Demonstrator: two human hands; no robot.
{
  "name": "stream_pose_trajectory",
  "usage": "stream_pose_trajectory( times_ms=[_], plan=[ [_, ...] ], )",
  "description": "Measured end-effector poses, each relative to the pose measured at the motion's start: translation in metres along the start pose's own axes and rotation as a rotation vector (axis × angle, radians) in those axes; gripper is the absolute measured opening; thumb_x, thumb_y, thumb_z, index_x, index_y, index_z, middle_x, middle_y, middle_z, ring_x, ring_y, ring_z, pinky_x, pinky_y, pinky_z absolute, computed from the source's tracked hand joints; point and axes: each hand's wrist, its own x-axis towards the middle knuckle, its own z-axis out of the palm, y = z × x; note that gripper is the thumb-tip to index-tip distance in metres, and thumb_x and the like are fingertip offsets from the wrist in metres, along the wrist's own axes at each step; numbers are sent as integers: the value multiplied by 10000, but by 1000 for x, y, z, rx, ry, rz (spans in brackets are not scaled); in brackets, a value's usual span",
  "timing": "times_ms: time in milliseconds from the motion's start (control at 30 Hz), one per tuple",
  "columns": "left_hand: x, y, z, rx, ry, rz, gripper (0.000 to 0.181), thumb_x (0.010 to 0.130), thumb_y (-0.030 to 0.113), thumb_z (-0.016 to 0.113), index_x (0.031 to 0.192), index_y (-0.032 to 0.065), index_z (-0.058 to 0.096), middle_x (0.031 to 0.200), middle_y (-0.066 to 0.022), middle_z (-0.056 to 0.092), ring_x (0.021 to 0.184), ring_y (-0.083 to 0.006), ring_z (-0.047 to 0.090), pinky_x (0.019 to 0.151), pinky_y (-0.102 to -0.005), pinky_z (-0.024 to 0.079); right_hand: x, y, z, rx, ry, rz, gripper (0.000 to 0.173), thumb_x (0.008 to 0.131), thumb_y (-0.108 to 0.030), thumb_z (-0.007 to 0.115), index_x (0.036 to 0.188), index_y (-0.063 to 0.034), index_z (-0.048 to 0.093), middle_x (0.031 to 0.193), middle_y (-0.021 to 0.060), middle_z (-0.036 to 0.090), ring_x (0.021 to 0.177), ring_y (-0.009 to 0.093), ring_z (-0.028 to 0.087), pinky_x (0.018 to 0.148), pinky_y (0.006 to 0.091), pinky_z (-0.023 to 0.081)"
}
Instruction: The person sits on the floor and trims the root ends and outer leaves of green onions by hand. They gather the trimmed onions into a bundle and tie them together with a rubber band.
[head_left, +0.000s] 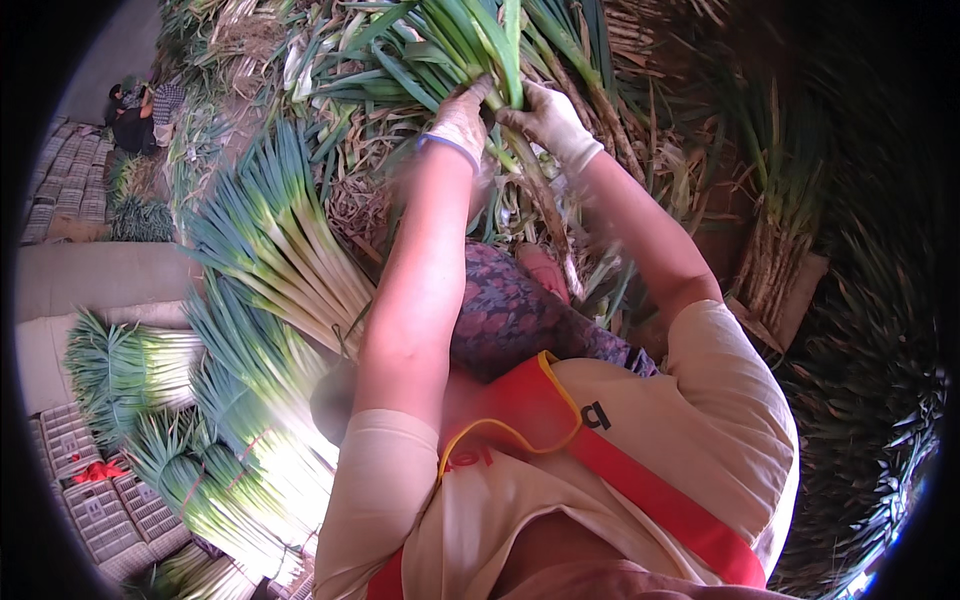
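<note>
At the top centre, my gloved left hand (463, 120) grips a large green onion (553, 217) near the base of its leaves. Its soil-stained stalk hangs down between my forearms, with pale roots at the lower end. My right hand (553, 126), in a white glove, pinches the same plant's bright green leaves (513, 52) from the other side. Its fingertips are partly hidden. Untrimmed green onions (600, 97) with brown outer layers lie just beyond my right hand. To the left of my left forearm rests a fan of cleaned onions (307, 240) with pale stalks.
Peeled leaves and husks (360, 195) litter the floor. Tied onion bundles (172, 367) and stacked plastic crates (105, 517) stand at the left. Untrimmed onions (780, 247) stand at the right beside a dark heap of leaves (870, 375). Other people (142, 112) are at the far left.
</note>
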Motion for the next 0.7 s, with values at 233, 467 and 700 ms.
stream_pose_trajectory(
  times_ms=[233, 467, 700],
  plan=[
    [-6, 7, 8, -98, 84, -60, 358, 897, 147, 630, 1237, 104, 528, 1238, -116, 559, 1193, -290, 465, 1054, -466, 349, -70, 3, -3, 291, 129, 163, 313, 782, -192, 715, 1017, -7, 623, 861, 105, 687, 751, 138, 634, 724, 297, 525],
    [12, 18, -21, -349, 108, -9, 294, 915, 236, 604, 1141, 70, 513, 1061, -111, 555, 927, -288, 564, 904, -542, 470, -147, 23, -25, 296, -90, 613, 264, 797, -159, 709, 983, 6, 621, 824, 61, 656, 738, 105, 580, 687, 271, 499],
    [5, 27, -21, -332, 126, 55, 260, 928, 271, 598, 1077, 72, 523, 972, -81, 513, 936, -262, 522, 923, -528, 455, -245, 121, -24, -414, -283, 581, 363, 827, -371, 642, 982, -42, 626, 885, 174, 674, 781, 279, 657, 703, 391, 516]
  ],
)
